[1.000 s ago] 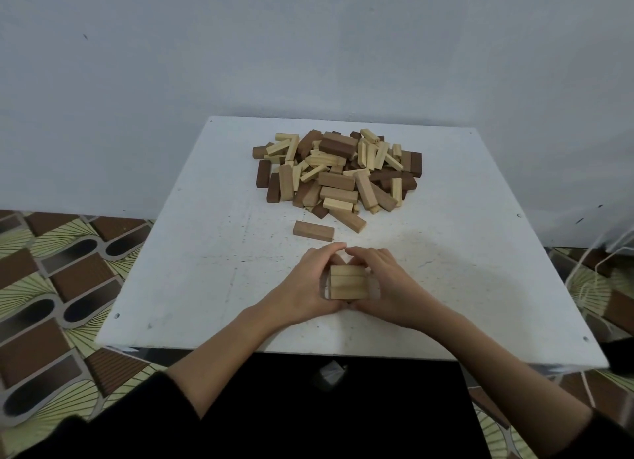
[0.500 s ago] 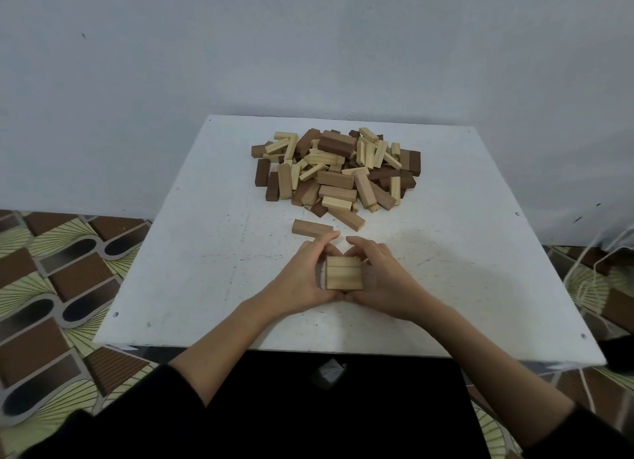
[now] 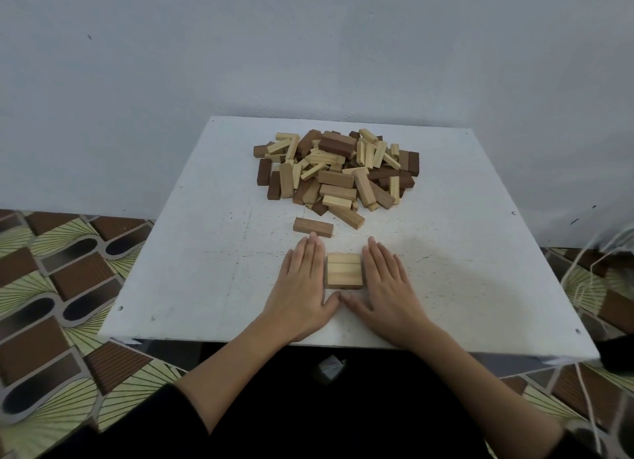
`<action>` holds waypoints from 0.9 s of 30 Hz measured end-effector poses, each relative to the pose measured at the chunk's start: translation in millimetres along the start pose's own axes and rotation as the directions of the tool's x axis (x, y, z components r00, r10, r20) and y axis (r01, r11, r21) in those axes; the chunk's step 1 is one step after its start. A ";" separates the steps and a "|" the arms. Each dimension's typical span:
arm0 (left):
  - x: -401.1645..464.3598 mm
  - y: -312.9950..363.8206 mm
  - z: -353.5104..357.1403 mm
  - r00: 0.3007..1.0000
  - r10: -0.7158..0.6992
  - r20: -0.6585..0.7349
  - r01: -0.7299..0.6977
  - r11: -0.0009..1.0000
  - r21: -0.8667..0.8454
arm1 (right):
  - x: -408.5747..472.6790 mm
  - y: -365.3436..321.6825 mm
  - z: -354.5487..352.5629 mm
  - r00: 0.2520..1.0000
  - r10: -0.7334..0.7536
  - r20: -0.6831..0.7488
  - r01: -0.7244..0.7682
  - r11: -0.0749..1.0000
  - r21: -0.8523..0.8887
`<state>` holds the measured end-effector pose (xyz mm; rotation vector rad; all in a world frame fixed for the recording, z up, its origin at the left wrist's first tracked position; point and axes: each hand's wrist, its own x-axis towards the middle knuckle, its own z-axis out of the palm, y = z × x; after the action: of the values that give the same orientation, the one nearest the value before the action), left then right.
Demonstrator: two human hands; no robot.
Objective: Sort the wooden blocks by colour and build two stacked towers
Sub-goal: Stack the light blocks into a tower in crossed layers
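At the far left a patterned floor [image 3: 61,287] of brown and pale green shapes runs beside the white surface [image 3: 192,252]. On the near part of that surface the left hand [image 3: 303,287] lies flat, fingers straight and together, its inner edge against the left side of a small square stack of light blocks [image 3: 344,269]. Just beyond the left fingertips lies a single brown block [image 3: 313,227], close to them but whether it touches cannot be told. The light stack sits between the two hands, its top showing three pale blocks side by side. The right hand [image 3: 386,287] lies flat in the same way against the stack's right side, and the two thumbs meet in front of the stack. Neither hand grips anything. Farther back, near the middle of the surface, a loose pile of mixed blocks [image 3: 338,170], dark brown and pale, lies well apart from the hands. No writing or label can be read anywhere.
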<state>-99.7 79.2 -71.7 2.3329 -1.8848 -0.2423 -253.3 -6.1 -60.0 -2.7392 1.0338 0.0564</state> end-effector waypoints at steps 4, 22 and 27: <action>0.3 2.3 -1.0 0.999 0.012 0.030 -0.015 0.997 0.077 | 0.7 -1.4 2.4 1.000 0.007 -0.001 -0.007 1.000 -0.028; 0.9 4.0 -4.1 0.999 0.007 0.053 -0.013 0.993 0.113 | 1.0 -7.3 0.2 0.999 0.020 0.028 -0.019 0.998 -0.061; 1.0 4.4 -3.8 0.998 0.005 0.068 -0.012 0.994 0.107 | 2.0 -6.9 2.5 0.999 0.034 0.038 -0.031 0.997 -0.064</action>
<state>-103.0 77.3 -67.1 2.4143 -1.9856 -0.2262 -247.1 -1.8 -61.5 -2.7661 1.0840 0.1495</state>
